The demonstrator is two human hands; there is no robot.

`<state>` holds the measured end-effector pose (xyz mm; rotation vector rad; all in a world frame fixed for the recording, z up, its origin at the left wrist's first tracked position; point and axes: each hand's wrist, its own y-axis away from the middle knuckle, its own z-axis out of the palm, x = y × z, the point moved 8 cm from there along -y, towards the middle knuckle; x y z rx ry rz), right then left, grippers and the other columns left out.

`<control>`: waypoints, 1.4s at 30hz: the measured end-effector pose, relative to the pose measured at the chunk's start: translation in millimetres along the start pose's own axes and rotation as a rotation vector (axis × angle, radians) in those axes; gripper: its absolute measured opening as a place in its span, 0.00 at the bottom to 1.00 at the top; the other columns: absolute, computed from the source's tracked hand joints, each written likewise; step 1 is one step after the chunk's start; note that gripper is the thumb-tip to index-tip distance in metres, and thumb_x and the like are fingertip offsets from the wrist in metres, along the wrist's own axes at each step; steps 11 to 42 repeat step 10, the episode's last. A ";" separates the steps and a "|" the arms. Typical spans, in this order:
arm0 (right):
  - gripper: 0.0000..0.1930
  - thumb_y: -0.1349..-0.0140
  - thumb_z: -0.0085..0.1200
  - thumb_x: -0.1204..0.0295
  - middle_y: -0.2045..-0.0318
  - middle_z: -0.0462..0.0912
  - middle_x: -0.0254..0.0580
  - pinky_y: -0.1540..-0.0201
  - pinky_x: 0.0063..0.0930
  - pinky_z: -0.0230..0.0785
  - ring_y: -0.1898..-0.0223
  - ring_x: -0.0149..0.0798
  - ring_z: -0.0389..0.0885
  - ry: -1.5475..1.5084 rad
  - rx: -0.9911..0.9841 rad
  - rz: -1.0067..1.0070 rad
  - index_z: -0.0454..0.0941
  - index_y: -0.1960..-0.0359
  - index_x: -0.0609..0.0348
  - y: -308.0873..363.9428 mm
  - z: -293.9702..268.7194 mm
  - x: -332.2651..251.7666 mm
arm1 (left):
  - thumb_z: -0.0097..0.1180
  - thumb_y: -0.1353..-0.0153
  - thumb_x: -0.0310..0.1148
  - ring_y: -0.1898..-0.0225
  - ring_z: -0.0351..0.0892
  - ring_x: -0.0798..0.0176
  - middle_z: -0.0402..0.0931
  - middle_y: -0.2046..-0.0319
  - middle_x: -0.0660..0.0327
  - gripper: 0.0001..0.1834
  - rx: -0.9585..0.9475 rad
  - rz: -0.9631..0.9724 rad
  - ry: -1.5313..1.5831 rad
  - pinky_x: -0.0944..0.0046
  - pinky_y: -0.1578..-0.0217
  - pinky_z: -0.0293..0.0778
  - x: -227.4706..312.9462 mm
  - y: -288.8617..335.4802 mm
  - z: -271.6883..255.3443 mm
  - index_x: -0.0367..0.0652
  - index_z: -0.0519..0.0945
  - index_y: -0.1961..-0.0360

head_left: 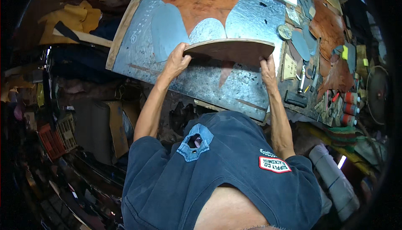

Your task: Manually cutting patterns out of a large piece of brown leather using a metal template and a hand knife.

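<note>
Between both hands a stiff, dark brown leather-like sheet [228, 51] is held above the metal-topped table [197, 83]. Its far edge bows away from me and shows a pale, thick rim. My left hand [179, 60] is closed around the sheet's left end, fingers curled. At the right end my right hand [268, 67] grips it too, with the thumb near the edge. Past the sheet lie a large reddish-brown hide [205, 0] with curved cutouts and a grey rounded panel [168, 31]. Whether the sheet's underside touches the table is hidden.
On the right of the table sit a round tin [284, 32], a black block-shaped tool [295, 98], leather scraps [326, 25] and several red-and-grey containers [350, 108]. A wooden strip [83, 36] juts out at the left. Crates [52, 140] stand lower left; a grey roll [333, 179] lies lower right.
</note>
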<state>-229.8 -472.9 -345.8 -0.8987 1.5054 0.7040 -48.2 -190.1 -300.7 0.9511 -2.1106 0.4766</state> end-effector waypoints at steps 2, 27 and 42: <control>0.21 0.34 0.39 0.78 0.49 0.72 0.45 0.40 0.31 0.58 0.47 0.37 0.69 0.072 0.008 -0.003 0.63 0.39 0.65 -1.0 -3.1 -9.4 | 0.48 0.47 0.23 0.59 0.75 0.40 0.73 0.61 0.42 0.15 0.075 -0.002 0.027 0.51 0.57 0.73 2.1 7.1 3.2 0.33 0.70 0.56; 0.20 0.32 0.37 0.76 0.47 0.72 0.48 0.39 0.34 0.57 0.45 0.42 0.68 0.306 0.013 0.053 0.60 0.38 0.66 15.3 -26.1 17.7 | 0.53 0.51 0.24 0.58 0.72 0.43 0.71 0.63 0.45 0.18 0.205 0.233 -0.100 0.50 0.52 0.67 2.6 26.1 17.4 0.34 0.68 0.56; 0.20 0.32 0.37 0.76 0.47 0.72 0.48 0.39 0.34 0.57 0.45 0.42 0.68 0.306 0.013 0.053 0.60 0.38 0.66 15.3 -26.1 17.7 | 0.53 0.51 0.24 0.58 0.72 0.43 0.71 0.63 0.45 0.18 0.205 0.233 -0.100 0.50 0.52 0.67 2.6 26.1 17.4 0.34 0.68 0.56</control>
